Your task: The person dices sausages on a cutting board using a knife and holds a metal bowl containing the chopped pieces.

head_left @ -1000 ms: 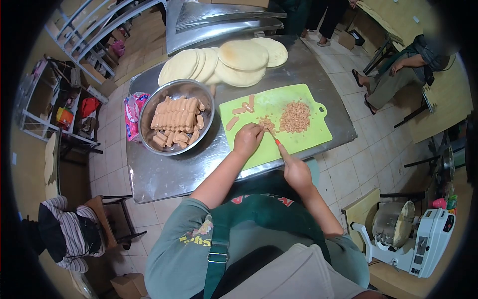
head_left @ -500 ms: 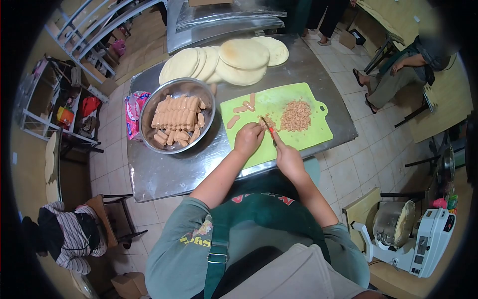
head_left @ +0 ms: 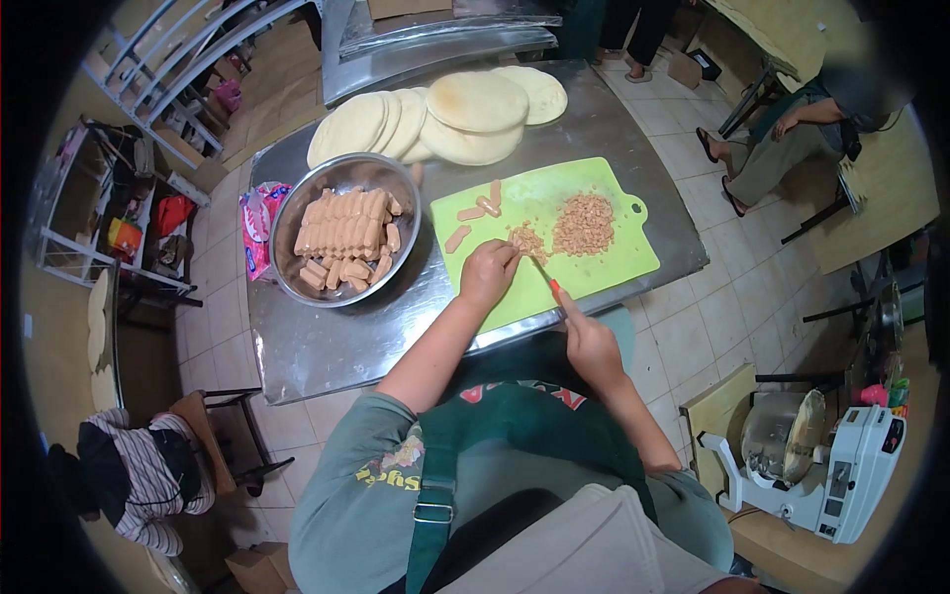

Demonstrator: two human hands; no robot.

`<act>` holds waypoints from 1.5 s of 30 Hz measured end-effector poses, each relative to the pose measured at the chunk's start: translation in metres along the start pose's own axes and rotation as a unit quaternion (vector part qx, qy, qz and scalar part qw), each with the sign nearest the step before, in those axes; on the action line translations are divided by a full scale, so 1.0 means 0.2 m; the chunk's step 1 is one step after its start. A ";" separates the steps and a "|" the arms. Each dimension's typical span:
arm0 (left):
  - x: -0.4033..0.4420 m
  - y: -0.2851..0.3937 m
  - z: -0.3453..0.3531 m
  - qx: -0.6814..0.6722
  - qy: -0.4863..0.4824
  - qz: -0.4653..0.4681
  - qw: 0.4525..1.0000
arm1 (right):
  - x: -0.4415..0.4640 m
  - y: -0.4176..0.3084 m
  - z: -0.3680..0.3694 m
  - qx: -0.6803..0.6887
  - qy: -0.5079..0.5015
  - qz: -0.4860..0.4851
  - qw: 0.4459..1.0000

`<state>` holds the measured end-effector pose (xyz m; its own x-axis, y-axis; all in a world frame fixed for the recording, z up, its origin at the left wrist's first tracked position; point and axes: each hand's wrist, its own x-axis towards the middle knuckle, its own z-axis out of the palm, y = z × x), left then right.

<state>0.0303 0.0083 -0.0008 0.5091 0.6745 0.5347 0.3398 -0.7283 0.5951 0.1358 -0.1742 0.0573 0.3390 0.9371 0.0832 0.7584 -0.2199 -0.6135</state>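
Observation:
My right hand (head_left: 594, 348) grips a knife (head_left: 555, 286) by its red handle, the blade angled down to the green cutting board (head_left: 618, 252). Curled at the left of the blade, my left hand (head_left: 490, 272) pinches sausage against the board; the fingers mostly hide the piece. A small heap of chopped sausage (head_left: 526, 239) lies by my left fingertips. To its right is a larger pile of diced sausage (head_left: 584, 225). Several uncut pieces, one of them a sausage strip (head_left: 457, 238), rest on the board's left part.
A steel bowl (head_left: 416, 233) of sausages stands left of the board, beside a pink package (head_left: 259, 223). Round flatbreads (head_left: 477, 102) overlap at the table's back. A mixer (head_left: 841, 475) stands at lower right. People are at the left, right and back.
The knife and my right hand have drawn back toward me and slightly right. My left hand stays near the small heap. The whole view has shifted slightly.

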 end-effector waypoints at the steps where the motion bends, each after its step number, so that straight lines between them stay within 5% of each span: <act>1: 0.00 0.00 0.00 0.001 0.001 0.000 1.000 | 0.02 0.00 0.00 0.000 0.000 -0.002 1.000; 15: 0.01 0.01 -0.01 0.003 0.000 0.005 1.000 | 0.30 -0.04 0.11 -0.127 -0.054 -0.005 0.990; 36: -0.01 0.01 -0.01 0.020 0.005 0.008 1.000 | 0.07 -0.02 0.03 0.025 0.015 -0.018 0.999; 45: -0.02 0.01 -0.01 0.023 0.007 0.011 1.000 | 0.23 -0.04 0.15 -0.054 -0.048 0.003 0.997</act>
<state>0.0272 0.0053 0.0002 0.5063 0.6599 0.5552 0.3653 -0.7473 0.5551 0.1292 -0.1203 0.0423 0.2925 0.9563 0.0007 0.8137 -0.2485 -0.5254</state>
